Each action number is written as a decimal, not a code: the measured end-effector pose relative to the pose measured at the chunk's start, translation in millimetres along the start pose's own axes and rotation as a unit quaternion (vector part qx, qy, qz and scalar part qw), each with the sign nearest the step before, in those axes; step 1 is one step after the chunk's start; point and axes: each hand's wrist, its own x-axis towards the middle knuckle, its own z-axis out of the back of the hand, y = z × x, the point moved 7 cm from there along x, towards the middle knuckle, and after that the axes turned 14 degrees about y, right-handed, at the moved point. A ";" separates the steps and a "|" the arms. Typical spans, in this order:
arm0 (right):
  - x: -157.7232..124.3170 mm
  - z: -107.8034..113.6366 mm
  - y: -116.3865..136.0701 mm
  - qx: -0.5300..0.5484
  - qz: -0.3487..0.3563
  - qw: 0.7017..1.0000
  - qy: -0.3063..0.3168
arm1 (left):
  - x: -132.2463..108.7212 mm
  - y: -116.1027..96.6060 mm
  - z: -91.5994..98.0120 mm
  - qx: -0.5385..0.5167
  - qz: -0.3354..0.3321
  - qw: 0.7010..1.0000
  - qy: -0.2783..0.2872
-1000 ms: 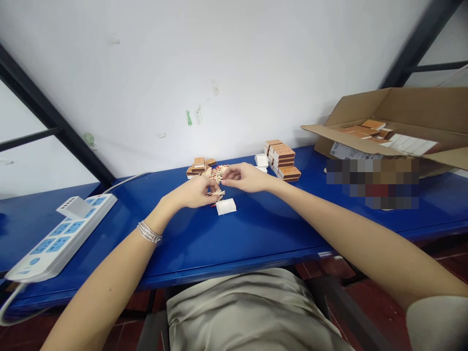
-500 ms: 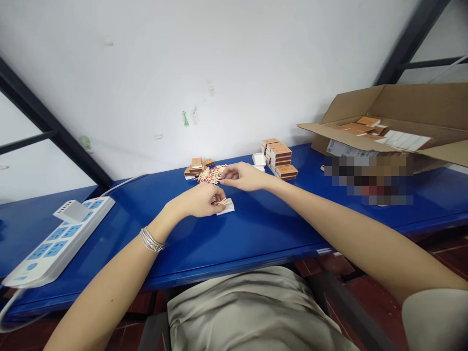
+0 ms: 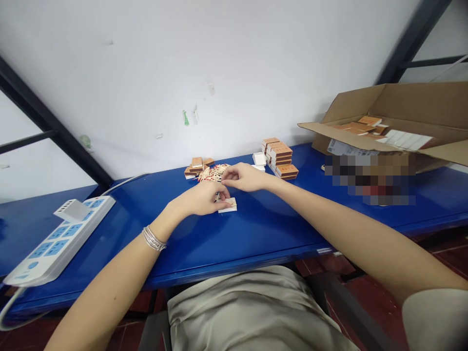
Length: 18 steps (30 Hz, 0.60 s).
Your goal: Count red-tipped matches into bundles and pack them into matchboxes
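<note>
My left hand (image 3: 205, 199) is closed at the left end of a small white matchbox tray (image 3: 231, 206) lying on the blue table, its thumb over the near side. A few pale matchsticks show by its fingers, and the fingers partly hide the tray. Just above and to the right, my right hand (image 3: 244, 176) is closed in a pinch beside a loose heap of red-tipped matches (image 3: 212, 172); whatever its fingertips hold is too small to make out.
Several matchboxes (image 3: 196, 163) lie behind the heap. White trays (image 3: 259, 159) and stacked matchboxes (image 3: 280, 155) stand right of my hands. Farther right is an open carton (image 3: 347, 131) holding more boxes. A power strip (image 3: 60, 239) lies at the left, near the table edge (image 3: 234, 265).
My left hand has shifted slightly right, its fingers have loosened a little, and the tray has turned straighter. My right hand stays almost in place, still pinched.
</note>
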 end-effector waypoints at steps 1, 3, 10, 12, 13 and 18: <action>-0.2 0.5 0.2 -0.001 0.005 1.000 0.006 | -2.0 2.5 3.4 -0.006 0.002 1.000 -0.009; -0.6 0.2 -0.1 0.001 0.012 0.999 0.035 | -6.8 10.7 10.0 -0.022 0.007 0.999 -0.022; -7.3 -17.2 0.6 0.032 0.023 0.975 0.220 | -13.0 38.3 4.9 -0.106 0.033 0.992 0.066; -8.8 -21.3 1.3 0.037 0.014 0.970 0.239 | -11.4 38.0 0.9 -0.120 0.034 0.989 0.083; -9.1 -22.9 2.2 0.038 0.012 0.969 0.244 | -10.5 36.6 -0.3 -0.125 0.031 0.988 0.086; -7.3 -25.7 5.4 0.003 0.006 0.974 0.228 | -7.9 29.4 -1.5 -0.132 0.010 0.988 0.078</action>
